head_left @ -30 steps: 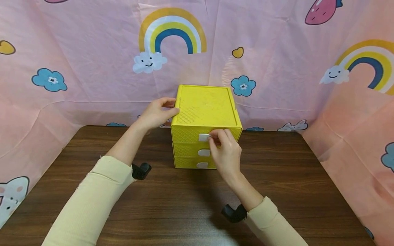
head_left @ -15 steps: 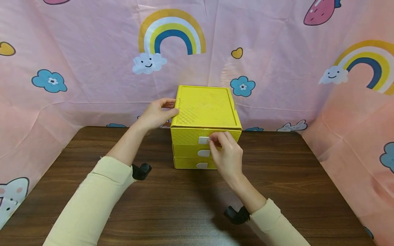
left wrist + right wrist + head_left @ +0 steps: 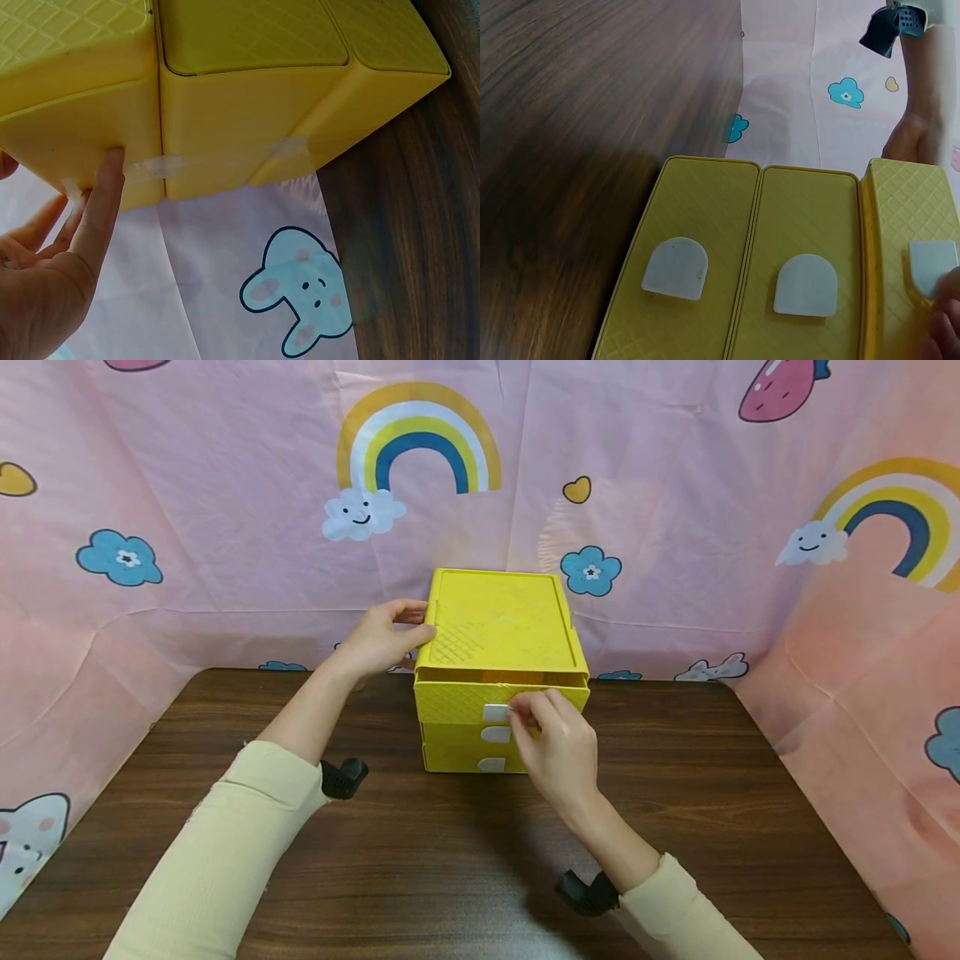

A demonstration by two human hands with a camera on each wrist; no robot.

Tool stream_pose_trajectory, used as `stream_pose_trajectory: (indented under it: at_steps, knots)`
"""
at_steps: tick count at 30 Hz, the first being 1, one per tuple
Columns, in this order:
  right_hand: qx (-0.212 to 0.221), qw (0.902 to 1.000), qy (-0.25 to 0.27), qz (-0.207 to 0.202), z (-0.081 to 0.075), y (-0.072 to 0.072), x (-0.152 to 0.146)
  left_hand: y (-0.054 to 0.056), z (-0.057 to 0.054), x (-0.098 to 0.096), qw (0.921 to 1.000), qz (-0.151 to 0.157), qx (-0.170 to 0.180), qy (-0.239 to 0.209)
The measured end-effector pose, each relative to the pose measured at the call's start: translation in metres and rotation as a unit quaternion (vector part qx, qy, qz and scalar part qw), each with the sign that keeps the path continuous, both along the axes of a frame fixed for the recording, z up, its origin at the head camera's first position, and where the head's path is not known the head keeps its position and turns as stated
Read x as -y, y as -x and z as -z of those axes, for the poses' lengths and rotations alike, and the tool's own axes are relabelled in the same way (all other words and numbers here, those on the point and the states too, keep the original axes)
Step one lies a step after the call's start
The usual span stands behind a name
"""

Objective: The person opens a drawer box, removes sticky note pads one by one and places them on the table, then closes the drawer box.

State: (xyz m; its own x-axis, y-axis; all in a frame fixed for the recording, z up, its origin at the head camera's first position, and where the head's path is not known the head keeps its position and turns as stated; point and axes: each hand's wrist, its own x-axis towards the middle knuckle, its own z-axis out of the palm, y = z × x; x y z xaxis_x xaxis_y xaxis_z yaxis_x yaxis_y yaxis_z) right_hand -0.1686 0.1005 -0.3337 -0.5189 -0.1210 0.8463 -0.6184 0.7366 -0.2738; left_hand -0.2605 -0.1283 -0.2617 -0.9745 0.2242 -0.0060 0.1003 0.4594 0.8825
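Crosswise, the top drawer's long front [image 3: 450, 703] faces the person [image 3: 225, 843], right hand [image 3: 562, 747] pinching its tab [image 3: 495, 712], left hand [image 3: 382, 637] unclenched.

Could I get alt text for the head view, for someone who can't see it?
A person's right hand pinches the white handle of the slightly open top drawer of a yellow three-drawer cabinet; the left hand touches its side. The cabinet stands on a dark wooden table before pink rainbow-print cloth.
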Motion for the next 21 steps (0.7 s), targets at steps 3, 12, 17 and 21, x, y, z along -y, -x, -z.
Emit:
stream_pose_trajectory:
  at_steps: [3, 12, 17, 21]
  knots:
    - [0.002, 0.9999, -0.016, 0.003, -0.001, -0.003, -0.001, 0.000, 0.000, 0.000, 1.0000, 0.001, 0.001, 0.001]
    - [-0.001, 0.9980, -0.063, -0.005, -0.005, -0.011, -0.008, 0.001, 0.000, 0.000, 1.0000, 0.000, 0.000, 0.001]
    - [-0.016, 0.9957, -0.091, -0.006, -0.007, -0.013, -0.010, 0.001, 0.000, 0.000, 1.0000, -0.001, 0.001, 0.001]
    - [-0.029, 0.9938, -0.107, -0.010, -0.008, -0.016, -0.010, 0.000, 0.000, 0.000, 1.0000, -0.003, -0.002, 0.007]
